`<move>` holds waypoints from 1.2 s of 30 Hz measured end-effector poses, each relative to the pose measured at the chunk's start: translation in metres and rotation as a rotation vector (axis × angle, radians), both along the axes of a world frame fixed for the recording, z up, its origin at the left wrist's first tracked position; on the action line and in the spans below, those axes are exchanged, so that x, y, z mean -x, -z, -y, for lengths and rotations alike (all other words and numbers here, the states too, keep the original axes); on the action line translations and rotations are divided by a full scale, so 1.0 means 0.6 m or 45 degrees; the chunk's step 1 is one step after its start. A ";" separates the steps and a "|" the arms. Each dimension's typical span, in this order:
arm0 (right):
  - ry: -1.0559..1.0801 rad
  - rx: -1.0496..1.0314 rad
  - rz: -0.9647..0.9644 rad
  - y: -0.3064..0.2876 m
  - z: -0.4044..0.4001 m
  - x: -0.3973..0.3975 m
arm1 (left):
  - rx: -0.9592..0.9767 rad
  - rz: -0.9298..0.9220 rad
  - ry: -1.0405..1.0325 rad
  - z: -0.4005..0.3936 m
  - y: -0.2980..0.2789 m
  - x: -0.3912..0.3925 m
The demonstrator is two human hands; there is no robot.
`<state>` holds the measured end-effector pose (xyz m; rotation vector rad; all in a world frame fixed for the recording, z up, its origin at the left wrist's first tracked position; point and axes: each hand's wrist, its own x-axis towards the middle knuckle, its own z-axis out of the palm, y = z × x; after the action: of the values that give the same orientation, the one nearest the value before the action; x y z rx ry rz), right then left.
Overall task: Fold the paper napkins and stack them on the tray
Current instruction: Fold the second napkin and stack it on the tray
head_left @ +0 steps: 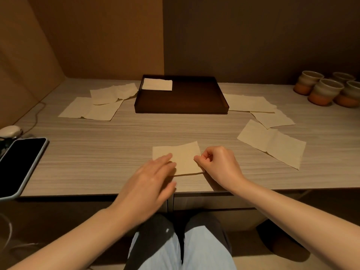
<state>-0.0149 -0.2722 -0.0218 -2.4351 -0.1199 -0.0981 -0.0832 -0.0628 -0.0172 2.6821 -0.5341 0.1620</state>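
Observation:
A folded cream paper napkin (183, 156) lies on the table near its front edge. My left hand (150, 178) rests flat on the napkin's lower left part, fingers spread. My right hand (218, 164) pinches the napkin's right edge between thumb and fingers. Farther back stands a dark brown tray (181, 102) with one folded napkin (157, 84) in its far left corner. Unfolded napkins lie left of the tray (105, 102) and to its right (253, 103), with one more at the near right (272, 143).
Several ceramic cups (327, 90) stand at the far right. A black phone (17, 164) lies at the table's left edge, with a white object (9, 131) and a cable behind it. Brown walls close in the back and left.

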 end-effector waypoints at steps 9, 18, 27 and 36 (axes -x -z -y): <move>0.032 0.025 0.000 0.002 0.001 0.001 | -0.282 -0.002 0.118 0.003 0.042 0.002; -0.180 0.648 0.486 -0.018 0.001 0.043 | -0.482 0.109 0.112 -0.001 0.048 -0.005; -0.671 0.890 0.335 0.041 0.014 0.071 | -0.312 0.058 0.166 -0.003 0.047 0.000; -0.730 0.861 0.616 0.045 0.047 0.087 | -0.185 0.102 0.203 -0.017 0.051 0.006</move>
<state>-0.0670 -0.3003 -0.0487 -2.8649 -1.2269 -0.4435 -0.0869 -0.0525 -0.0476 2.7665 -0.8108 0.1931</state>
